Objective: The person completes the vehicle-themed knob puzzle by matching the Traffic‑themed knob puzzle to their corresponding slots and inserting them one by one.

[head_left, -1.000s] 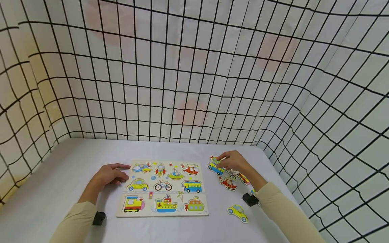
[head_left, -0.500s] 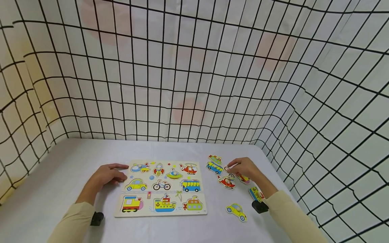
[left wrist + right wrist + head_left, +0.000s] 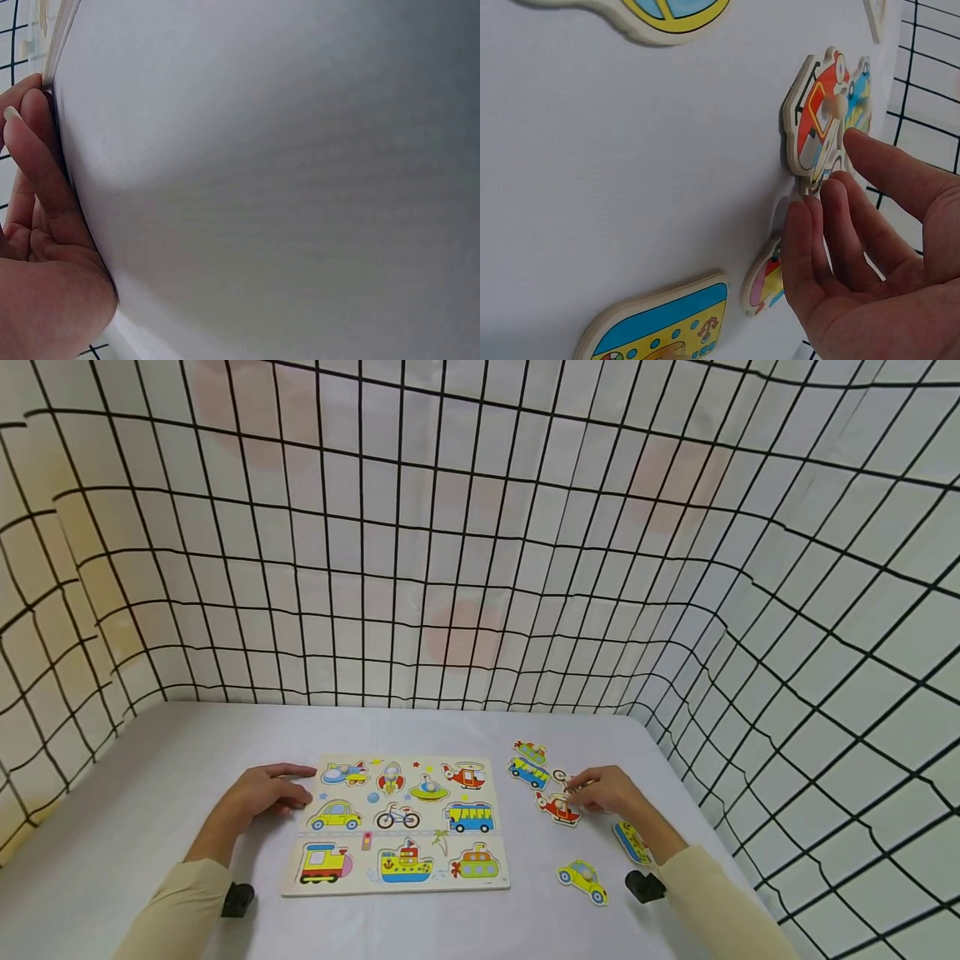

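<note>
Helicopter piece: the helicopter piece [image 3: 558, 810] lies to the right of the puzzle board [image 3: 363, 870], its round peg upward, probably so that fingers can pinch it.
Bicycle piece: just beyond the helicopter, also right of the board, the bicycle piece [image 3: 560, 775] is half covered by my fingers; if the two overlap, I cannot tell.
My right grip: the right grip [image 3: 611, 789] is over these pieces, thumb and fingers apart, with nothing visibly clamped; I judge that I bring it so low for choosing a peg.
Other pieces, right of the board: near its upper corner, the submarine piece [image 3: 531, 752] and the bus piece [image 3: 529, 772]; near its lower corner, the car piece [image 3: 582, 882]; farther out, the boat piece [image 3: 632, 843] and the train piece [image 3: 769, 281]. They are spread, I think, for easy picking.
My left grip: the left grip [image 3: 266, 793] rests at the board's left edge, fingers relaxed and holding nothing, maybe to keep the board from sliding.
Table: the white table [image 3: 187, 743] carries everything around the board.
Wall: behind the board stands a white wall [image 3: 465, 560] with black grid lines.
</note>
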The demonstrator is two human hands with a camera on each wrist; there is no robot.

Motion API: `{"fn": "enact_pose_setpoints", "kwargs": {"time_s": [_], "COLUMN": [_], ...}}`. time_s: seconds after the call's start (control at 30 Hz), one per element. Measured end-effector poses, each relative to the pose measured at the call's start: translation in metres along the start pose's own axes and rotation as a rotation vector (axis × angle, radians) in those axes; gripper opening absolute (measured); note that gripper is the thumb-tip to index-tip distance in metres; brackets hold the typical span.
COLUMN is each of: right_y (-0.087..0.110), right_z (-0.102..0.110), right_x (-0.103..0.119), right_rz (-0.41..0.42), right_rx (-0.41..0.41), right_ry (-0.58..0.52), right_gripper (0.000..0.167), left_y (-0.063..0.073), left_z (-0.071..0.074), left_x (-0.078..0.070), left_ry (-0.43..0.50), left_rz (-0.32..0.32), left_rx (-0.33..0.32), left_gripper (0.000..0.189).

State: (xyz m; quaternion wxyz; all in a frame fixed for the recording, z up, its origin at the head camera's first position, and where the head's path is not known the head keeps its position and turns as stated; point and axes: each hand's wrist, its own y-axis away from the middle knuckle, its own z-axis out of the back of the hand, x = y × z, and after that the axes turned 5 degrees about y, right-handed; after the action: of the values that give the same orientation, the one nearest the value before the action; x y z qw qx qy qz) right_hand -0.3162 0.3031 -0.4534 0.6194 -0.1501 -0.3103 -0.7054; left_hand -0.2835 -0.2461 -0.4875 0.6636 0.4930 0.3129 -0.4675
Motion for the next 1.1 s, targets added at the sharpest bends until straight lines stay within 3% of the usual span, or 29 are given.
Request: {"fn": "enact_pose_setpoints", "kwargs": {"time_s": [0.43, 0.83, 1.1], "right_y": [0.002, 0.008, 0.013], "right_z": [-0.004, -0.010, -0.014], "right_x": [-0.010, 0.001, 0.014], "right_rz": [-0.017, 0.027, 0.068], "right_rx": [-0.010, -0.016, 0.035], "right_ry": [0.055, 0.036, 0.025], "right_gripper": [0.033, 0.025, 0.021], "left_y": [-0.001, -0.002, -0.002], "left_z": [0.000, 0.000, 0.000], "left_x": [0.004, 0.003, 0.003], "left_ry": [0.014, -0.002, 0.009], "left_rz": [0.023, 0.001, -0.004], "left_rx": [-0.013, -0.006, -0.002], "left_gripper": [0.061, 0.060, 0.061]}}
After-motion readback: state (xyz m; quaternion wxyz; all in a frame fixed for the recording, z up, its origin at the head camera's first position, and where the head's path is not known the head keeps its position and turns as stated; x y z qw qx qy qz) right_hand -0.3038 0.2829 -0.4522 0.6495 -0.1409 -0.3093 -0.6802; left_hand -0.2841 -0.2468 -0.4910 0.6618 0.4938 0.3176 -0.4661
